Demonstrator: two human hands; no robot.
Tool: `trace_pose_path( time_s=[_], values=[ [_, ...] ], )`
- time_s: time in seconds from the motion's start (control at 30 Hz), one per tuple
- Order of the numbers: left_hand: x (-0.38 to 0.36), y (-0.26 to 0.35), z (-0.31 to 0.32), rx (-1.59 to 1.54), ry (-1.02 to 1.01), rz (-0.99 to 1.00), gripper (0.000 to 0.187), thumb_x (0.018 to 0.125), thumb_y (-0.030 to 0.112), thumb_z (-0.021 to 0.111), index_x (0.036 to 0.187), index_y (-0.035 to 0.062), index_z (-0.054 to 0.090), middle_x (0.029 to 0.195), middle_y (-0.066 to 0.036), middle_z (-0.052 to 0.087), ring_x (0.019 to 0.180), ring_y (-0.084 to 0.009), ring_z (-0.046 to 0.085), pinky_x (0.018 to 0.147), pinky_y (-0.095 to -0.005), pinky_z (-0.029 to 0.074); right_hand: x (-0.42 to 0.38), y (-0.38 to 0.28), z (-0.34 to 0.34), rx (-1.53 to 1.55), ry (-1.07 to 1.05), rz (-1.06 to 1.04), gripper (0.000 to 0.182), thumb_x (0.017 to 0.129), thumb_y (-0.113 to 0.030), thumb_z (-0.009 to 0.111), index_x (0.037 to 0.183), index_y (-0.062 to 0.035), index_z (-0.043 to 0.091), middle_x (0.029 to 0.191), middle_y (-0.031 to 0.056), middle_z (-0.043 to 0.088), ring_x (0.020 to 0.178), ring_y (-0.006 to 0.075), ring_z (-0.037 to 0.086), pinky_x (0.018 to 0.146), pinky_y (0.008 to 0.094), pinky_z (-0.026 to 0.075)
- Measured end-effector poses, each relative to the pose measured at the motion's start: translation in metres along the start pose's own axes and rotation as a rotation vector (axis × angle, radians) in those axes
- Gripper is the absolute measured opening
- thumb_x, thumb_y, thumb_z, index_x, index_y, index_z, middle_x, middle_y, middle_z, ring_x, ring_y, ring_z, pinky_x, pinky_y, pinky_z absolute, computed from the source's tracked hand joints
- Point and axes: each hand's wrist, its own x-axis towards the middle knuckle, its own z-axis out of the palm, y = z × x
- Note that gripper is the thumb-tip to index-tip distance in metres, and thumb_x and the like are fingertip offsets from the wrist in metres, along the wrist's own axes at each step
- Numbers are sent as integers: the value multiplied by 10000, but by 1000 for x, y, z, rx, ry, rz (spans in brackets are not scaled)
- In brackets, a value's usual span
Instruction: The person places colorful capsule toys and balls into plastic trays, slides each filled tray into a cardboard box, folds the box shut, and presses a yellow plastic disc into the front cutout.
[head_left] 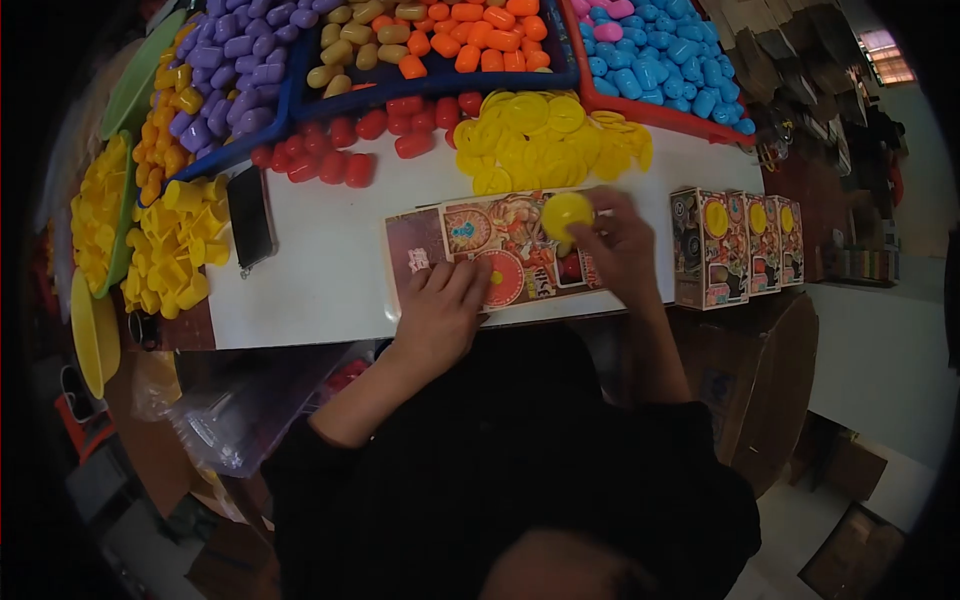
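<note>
The right hand (620, 245) is pinching a yellow disc (567, 215) over a picture box (518, 225), which is lying on the white desk (300, 290). The left hand (440, 310) is resting on the box with fingers laid flat. More discs (530, 125) are sitting behind it in a pile.

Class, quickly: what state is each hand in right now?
Left hand: open, resting on the printed box.
Right hand: closed, holding a yellow disc.

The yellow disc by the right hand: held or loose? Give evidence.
Held: the right hand grips the yellow disc by its edge, over the printed box; whether disc and box touch, cannot tell.
</note>
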Motion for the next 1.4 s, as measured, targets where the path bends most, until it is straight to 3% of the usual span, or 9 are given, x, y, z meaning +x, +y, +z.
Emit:
trace_pose_path(
  time_s=[0.07,0.2,0.3,0.6,0.93,1.03,1.1,1.3,1.4],
  values=[
    [5,3,4,150,-7,71,590,675,232,700,1191,8,524,1081,-103,513,992,-260,494,865,-371,403,-12,2,23,-388,-252,-261,214,736,-64,699,928,-42,607,943,98,583,784,232,611,657,316,496],
    [15,-3,-17,7,4,115,516,714,238,683,1142,-10,538,1119,-113,512,1054,-261,488,891,-371,406,-7,-5,30,-687,-118,-431,226,699,-120,728,883,-57,612,993,70,558,946,269,521,780,351,452],
    [16,-32,-17,-342,-80,61,537,699,207,715,1168,23,529,1149,-106,518,1054,-282,498,887,-364,420,-9,4,31,-597,-262,-358,268,669,-146,751,886,-64,618,1003,69,562,968,268,495,818,353,437],
    [15,-30,-18,-465,-42,-80,842,636,154,768,1345,65,323,1104,-134,540,1030,-317,510,882,-377,424,-11,-4,27,-544,-282,-426,335,585,-122,798,865,-69,623,1016,53,605,900,234,559,796,315,445],
    [14,-33,-11,-478,3,-58,786,636,153,771,1294,32,359,1129,-146,530,1058,-327,499,889,-386,416,-27,-3,42,-447,-288,-439,341,574,-100,803,861,-56,623,1013,61,607,888,229,565,773,308,455],
    [20,-34,-13,-525,47,-126,575,630,143,774,1132,37,514,1083,-135,560,1023,-309,528,844,-376,439,-25,-7,41,-432,-312,-384,334,588,-102,802,875,-44,640,1009,68,618,908,223,579,794,317,463],
    [36,-44,-14,-506,-228,-162,352,609,153,785,905,52,624,1029,-117,594,976,-280,562,790,-356,456,-19,-10,34,-413,-466,-304,291,614,-105,787,871,-40,667,995,90,641,903,225,606,793,324,478],
    [90,-23,-36,-45,-645,-123,370,509,263,837,786,83,671,873,-98,655,835,-283,633,713,-367,487,10,-12,23,-424,-837,-58,186,630,-90,739,802,-43,689,996,125,652,867,265,633,747,346,508],
    [96,-21,-29,68,-620,-103,314,455,280,841,650,128,647,670,-42,616,751,-252,622,683,-361,480,-7,-11,32,-714,-721,-301,164,619,-96,703,772,-44,680,970,124,658,870,259,633,749,341,509]
  ],
)
